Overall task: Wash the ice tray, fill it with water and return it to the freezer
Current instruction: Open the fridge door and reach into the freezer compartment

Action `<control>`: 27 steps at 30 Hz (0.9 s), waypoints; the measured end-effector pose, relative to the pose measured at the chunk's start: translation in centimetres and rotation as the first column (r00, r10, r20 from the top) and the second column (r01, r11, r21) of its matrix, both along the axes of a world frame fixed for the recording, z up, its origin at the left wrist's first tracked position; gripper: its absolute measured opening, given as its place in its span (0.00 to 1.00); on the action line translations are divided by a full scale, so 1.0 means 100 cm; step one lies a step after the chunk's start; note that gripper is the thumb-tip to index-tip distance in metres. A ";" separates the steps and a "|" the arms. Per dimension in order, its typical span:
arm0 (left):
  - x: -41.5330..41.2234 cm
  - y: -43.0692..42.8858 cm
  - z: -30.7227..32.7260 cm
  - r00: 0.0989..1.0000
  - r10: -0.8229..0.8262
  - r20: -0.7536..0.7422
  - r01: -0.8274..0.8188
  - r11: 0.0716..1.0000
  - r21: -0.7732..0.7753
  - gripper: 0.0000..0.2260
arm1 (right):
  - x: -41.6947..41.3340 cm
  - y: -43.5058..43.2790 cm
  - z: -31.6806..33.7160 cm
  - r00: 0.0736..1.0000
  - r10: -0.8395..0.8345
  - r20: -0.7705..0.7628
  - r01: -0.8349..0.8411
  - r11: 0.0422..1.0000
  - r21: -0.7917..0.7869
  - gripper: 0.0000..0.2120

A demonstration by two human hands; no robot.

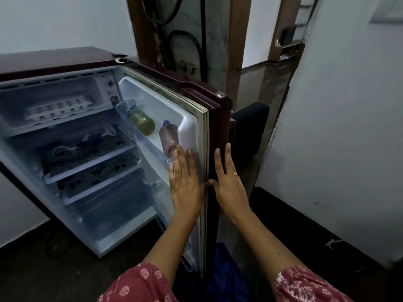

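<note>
left hand point(185, 189) + right hand point(230, 190): fingers point(180, 159) straight, flat on fridge door point(192, 125), holding nothing | tip: keep door wide, lift ice tray point(58, 109) out level

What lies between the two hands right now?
Only the open fridge door's edge, left hand at its inner side, right hand at the outer; head view.

L sleeve point(141, 284), R sleeve point(305, 284): red w/ white floral print; ring point(235, 173) on R hand point(229, 188).
</note>
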State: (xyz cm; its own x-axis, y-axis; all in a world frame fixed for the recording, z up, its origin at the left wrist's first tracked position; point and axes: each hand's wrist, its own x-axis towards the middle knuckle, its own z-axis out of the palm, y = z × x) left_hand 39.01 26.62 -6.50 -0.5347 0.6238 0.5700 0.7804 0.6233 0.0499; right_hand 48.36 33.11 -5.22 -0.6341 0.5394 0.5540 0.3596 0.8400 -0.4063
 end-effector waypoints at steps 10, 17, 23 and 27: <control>0.004 0.030 0.010 0.975 -0.060 -0.214 0.038 0.994 -0.104 0.40 | 0.004 0.043 0.005 0.996 -0.090 -0.006 0.088 0.985 -0.150 0.46; 0.006 0.050 0.009 0.986 -0.148 -0.081 0.142 0.987 -0.072 0.45 | 0.008 0.059 0.008 0.996 -0.090 0.009 0.090 0.977 -0.192 0.43; 0.004 0.047 0.010 0.970 -0.220 -0.100 0.223 0.975 0.019 0.34 | 0.002 0.048 0.016 0.970 -0.243 -0.017 0.240 0.967 -0.081 0.38; -0.007 0.035 0.014 0.969 -0.226 -0.103 0.239 0.962 0.134 0.27 | -0.017 0.022 0.035 0.959 -0.226 -0.171 0.252 0.956 0.151 0.28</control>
State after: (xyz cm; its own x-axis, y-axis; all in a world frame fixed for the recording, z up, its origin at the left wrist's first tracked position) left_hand 38.33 30.12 -5.10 -0.3299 0.6330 0.7004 0.9082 0.4152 0.0525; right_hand 46.68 35.29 -1.74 -0.4007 0.5552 0.7288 0.5042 0.7978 -0.3306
